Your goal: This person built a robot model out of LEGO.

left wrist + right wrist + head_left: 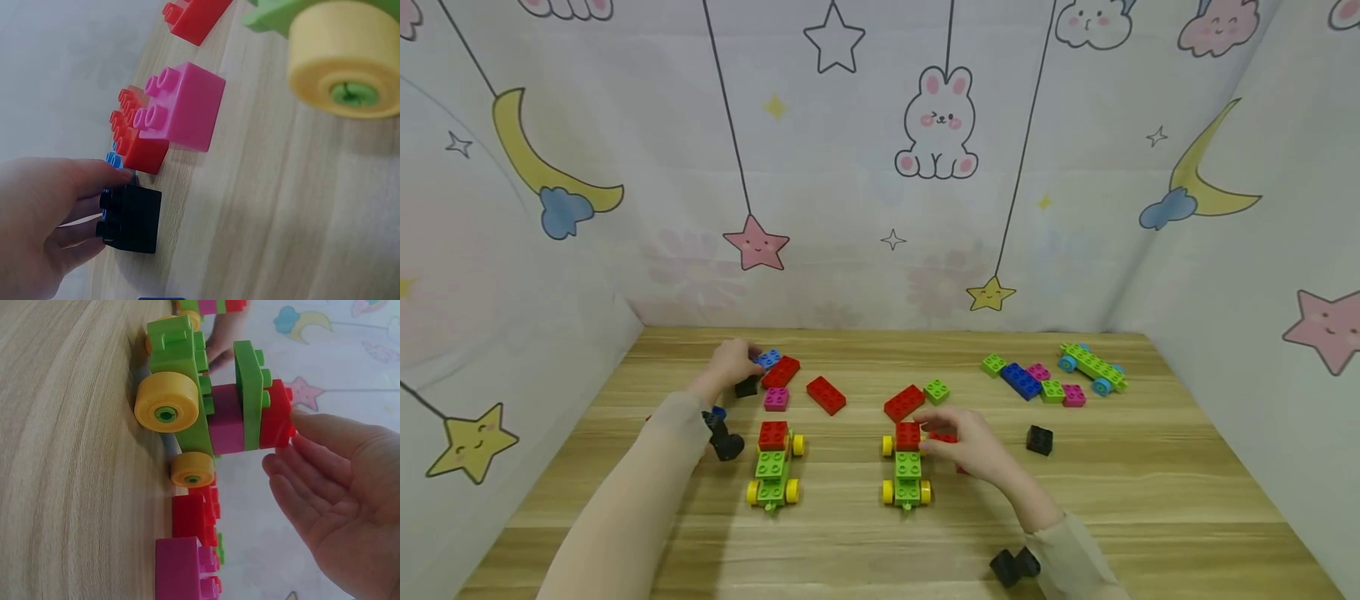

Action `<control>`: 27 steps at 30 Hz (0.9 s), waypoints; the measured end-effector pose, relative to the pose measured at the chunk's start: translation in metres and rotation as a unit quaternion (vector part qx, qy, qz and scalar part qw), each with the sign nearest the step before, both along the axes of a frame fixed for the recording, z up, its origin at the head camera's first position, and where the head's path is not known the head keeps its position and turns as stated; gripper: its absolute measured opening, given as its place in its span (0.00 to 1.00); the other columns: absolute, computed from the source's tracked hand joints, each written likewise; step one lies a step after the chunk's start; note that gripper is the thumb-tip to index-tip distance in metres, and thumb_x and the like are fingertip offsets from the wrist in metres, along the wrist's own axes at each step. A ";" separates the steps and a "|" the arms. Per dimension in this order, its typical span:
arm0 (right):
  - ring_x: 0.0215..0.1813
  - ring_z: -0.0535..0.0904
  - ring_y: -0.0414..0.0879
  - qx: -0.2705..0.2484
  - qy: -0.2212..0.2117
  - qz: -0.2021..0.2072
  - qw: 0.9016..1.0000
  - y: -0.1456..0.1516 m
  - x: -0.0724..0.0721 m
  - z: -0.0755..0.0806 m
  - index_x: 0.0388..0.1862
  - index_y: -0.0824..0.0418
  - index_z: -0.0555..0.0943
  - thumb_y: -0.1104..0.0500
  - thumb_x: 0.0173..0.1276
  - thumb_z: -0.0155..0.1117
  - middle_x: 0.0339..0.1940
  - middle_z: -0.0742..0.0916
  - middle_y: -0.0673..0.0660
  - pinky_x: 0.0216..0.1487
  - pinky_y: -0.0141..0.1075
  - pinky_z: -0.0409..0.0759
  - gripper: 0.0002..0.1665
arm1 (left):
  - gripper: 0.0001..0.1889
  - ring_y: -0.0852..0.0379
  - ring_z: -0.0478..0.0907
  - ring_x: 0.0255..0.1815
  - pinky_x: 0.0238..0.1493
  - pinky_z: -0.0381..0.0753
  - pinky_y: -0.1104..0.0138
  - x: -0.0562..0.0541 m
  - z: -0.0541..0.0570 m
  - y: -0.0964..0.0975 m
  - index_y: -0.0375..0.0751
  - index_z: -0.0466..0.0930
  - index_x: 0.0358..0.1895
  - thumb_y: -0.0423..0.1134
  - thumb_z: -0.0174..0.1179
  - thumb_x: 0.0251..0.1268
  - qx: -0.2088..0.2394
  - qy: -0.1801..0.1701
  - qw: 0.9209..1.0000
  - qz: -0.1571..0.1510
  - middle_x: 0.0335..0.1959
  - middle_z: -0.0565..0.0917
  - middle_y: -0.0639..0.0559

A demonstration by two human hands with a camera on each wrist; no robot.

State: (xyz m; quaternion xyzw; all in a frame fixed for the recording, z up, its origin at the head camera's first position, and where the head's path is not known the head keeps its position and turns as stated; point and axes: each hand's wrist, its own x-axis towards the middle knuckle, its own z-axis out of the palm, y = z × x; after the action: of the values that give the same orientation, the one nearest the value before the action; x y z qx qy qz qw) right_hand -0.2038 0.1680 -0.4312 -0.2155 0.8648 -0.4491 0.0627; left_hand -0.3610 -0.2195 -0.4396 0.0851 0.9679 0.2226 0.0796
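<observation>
Fingers (297, 494) | left hand (730, 364): at black brick (134, 219), grip unclear | right hand (973, 444): loosely open beside red block (907, 436), perhaps steadying stacked car (907, 467)

Soft, fairly even light is filling the head view, with faint shadow falling on the wooden table (835, 558) beside the left sleeve (640, 475), while wide-angle stretching is skewing the fabric walls (865, 192) near the edges. The left wrist view is looking hazier, its background blurring into grey. In the right wrist view, soft shadow is gathering beside the yellow wheel (167, 402)
</observation>
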 end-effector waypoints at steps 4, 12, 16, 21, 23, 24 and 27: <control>0.58 0.80 0.59 0.000 0.000 0.003 1.000 -0.001 0.000 0.000 0.58 0.67 0.79 0.59 0.69 0.65 0.56 0.84 0.63 0.59 0.53 0.78 0.22 | 0.23 0.34 0.77 0.54 0.59 0.75 0.47 0.001 0.001 -0.001 0.21 0.75 0.57 0.35 0.62 0.64 -0.002 0.003 1.000 0.002 0.54 0.79 0.27; 0.58 0.80 0.59 -0.001 -0.003 0.002 1.000 -0.002 0.002 0.002 0.59 0.67 0.78 0.58 0.69 0.65 0.56 0.84 0.63 0.59 0.54 0.78 0.22 | 0.23 0.33 0.76 0.56 0.61 0.74 0.46 0.000 0.003 -0.005 0.20 0.74 0.59 0.35 0.60 0.66 -0.001 0.028 1.000 0.014 0.57 0.78 0.26; 0.57 0.81 0.59 0.000 -0.001 -0.001 1.000 -0.002 0.002 0.003 0.59 0.67 0.78 0.58 0.69 0.65 0.55 0.84 0.64 0.58 0.54 0.78 0.22 | 0.24 0.32 0.76 0.57 0.62 0.74 0.45 0.000 0.009 -0.005 0.20 0.73 0.60 0.35 0.60 0.65 0.012 0.037 0.999 0.017 0.58 0.77 0.25; 0.57 0.81 0.60 0.003 0.004 -0.009 1.000 0.000 0.003 0.004 0.59 0.67 0.78 0.59 0.68 0.65 0.55 0.85 0.64 0.57 0.52 0.79 0.22 | 0.25 0.33 0.77 0.56 0.61 0.75 0.45 0.006 0.026 -0.001 0.20 0.73 0.60 0.36 0.61 0.65 0.021 0.062 0.998 0.003 0.56 0.78 0.25; 0.57 0.81 0.61 -0.001 0.006 -0.010 1.000 0.001 0.003 0.005 0.59 0.68 0.78 0.60 0.68 0.65 0.55 0.85 0.65 0.57 0.53 0.79 0.22 | 0.24 0.33 0.78 0.55 0.60 0.75 0.45 0.009 0.035 0.002 0.20 0.73 0.59 0.36 0.60 0.66 0.025 0.074 0.997 -0.007 0.55 0.79 0.25; 0.57 0.80 0.62 -0.004 0.005 -0.012 1.000 0.002 0.003 0.005 0.58 0.68 0.78 0.61 0.68 0.65 0.55 0.84 0.66 0.57 0.54 0.79 0.22 | 0.24 0.33 0.78 0.54 0.59 0.76 0.46 0.011 0.039 0.003 0.20 0.73 0.59 0.36 0.61 0.66 0.024 0.079 0.997 -0.010 0.55 0.79 0.26; 0.56 0.80 0.63 -0.008 0.006 -0.012 1.000 0.004 0.004 0.008 0.59 0.69 0.78 0.61 0.68 0.64 0.55 0.84 0.68 0.57 0.56 0.78 0.22 | 0.24 0.34 0.78 0.54 0.59 0.76 0.46 0.018 0.051 0.006 0.21 0.73 0.60 0.36 0.60 0.67 0.027 0.086 0.996 -0.018 0.55 0.79 0.26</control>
State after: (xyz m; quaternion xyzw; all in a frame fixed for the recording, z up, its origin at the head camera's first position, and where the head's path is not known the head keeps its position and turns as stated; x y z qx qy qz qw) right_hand -0.1998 0.1723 -0.4237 -0.2082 0.8641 -0.4554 0.0505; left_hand -0.3434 -0.2130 -0.3886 0.1236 0.9630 0.2394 -0.0027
